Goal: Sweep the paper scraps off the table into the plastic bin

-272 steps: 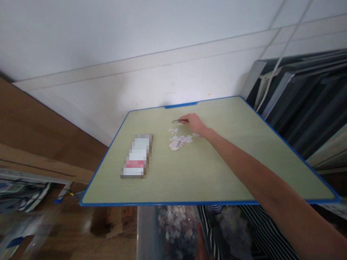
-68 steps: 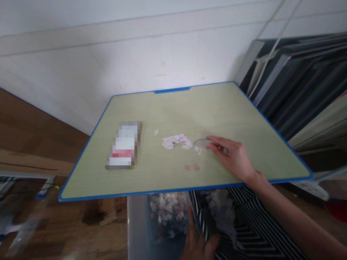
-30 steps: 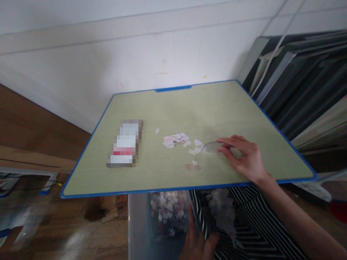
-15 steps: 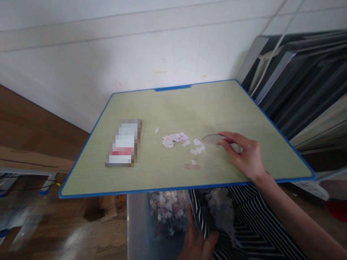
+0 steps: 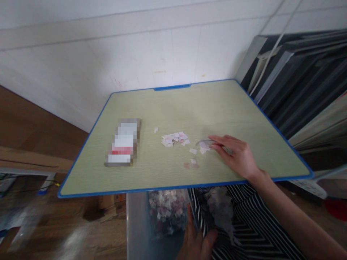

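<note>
The desk (image 5: 151, 169) is pale green with a blue rim, the paper scraps (image 5: 175, 138) on it white tinged with pink, and the pixelated oblong (image 5: 124, 139) at left white with a red band. The near cloth (image 5: 256, 225) is striped black and white, the far wall (image 5: 135, 54) is white, the panels (image 5: 306, 68) at right are dark grey and the floor (image 5: 51, 220) at left is brown.

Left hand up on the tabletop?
No, the left hand is below the near edge of the tabletop, beside the bin of paper scraps.

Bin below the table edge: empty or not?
Not empty: paper scraps show heaped inside the bin. How full, cannot tell; the table hides part.
</note>
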